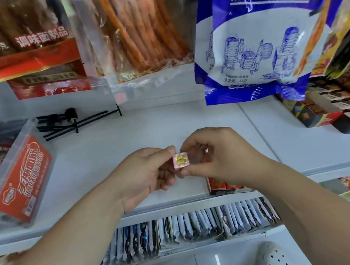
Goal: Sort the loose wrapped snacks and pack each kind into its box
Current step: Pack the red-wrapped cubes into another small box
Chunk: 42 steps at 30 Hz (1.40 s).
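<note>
Pinching pink snack (181,159) (gold emblem): left hand (150,171), right hand (219,153).

The wrapped snack (181,159) is pink with a gold starburst seal. The shelf (147,131) is white. The far right bag (254,50) is blue and white with blue line drawings. The left box (22,181) is red with white lettering. The hooks (72,121) are black. The near shoe (273,259) is white, dotted with holes.
</note>
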Each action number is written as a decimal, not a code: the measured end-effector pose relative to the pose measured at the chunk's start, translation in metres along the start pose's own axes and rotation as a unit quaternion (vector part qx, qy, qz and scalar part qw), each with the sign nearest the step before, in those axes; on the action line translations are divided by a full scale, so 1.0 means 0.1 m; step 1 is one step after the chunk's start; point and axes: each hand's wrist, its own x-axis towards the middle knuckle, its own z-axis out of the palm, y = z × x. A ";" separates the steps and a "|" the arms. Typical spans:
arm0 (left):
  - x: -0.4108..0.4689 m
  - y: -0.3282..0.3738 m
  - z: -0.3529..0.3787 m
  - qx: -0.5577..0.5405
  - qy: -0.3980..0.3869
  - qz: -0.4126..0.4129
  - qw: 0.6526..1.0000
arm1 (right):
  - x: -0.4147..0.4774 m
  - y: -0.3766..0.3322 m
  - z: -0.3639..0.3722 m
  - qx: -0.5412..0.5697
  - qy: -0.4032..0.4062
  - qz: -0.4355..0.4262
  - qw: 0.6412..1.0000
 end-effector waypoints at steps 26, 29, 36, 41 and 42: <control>0.31 -0.17 0.41 0.551 0.000 0.092 0.829 | -0.20 0.80 -0.58 -0.100 -0.041 0.297 0.949; 0.33 -0.19 0.41 0.552 0.004 0.097 0.828 | -0.22 0.77 -0.59 -0.098 -0.047 0.299 0.948; 0.32 -0.19 0.41 0.558 0.005 0.104 0.824 | -0.25 0.74 -0.59 -0.125 -0.051 0.312 0.940; 0.33 -0.19 0.45 0.556 0.014 0.104 0.825 | -0.27 0.71 -0.57 -0.179 -0.082 0.315 0.929; 0.32 -0.20 0.46 0.556 0.017 0.104 0.824 | -0.28 0.70 -0.57 -0.170 -0.070 0.314 0.931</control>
